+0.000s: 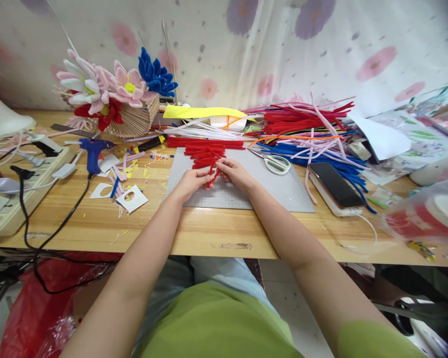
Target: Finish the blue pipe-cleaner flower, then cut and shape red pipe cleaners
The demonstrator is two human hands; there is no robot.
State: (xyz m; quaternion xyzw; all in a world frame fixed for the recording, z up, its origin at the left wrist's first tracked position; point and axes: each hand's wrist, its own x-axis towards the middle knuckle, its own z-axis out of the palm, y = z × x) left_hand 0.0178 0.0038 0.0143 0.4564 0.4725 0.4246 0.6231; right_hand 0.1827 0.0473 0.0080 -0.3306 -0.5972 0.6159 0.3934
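Between my two hands is a bent red pipe cleaner (213, 175), held just above a grey cutting mat (246, 196). My left hand (191, 184) pinches it from the left with closed fingertips. From the right, my right hand (236, 173) has its thumb and fingers closed on the same piece. Right behind my fingertips lie several cut red pipe cleaners (203, 153) in a loose stack on the mat. A pair of scissors (276, 164) with pale handles rests on the mat to the right of my right hand.
A blue glue gun (94, 151) stands at left near paper scraps (132, 198) and a power strip (7, 199). Fuzzy flowers (129, 85) are behind it. Bundles of red (302, 119) and blue pipe cleaners (302, 153) lie at back right, near a phone (336, 184) and a plastic cup (429, 214).
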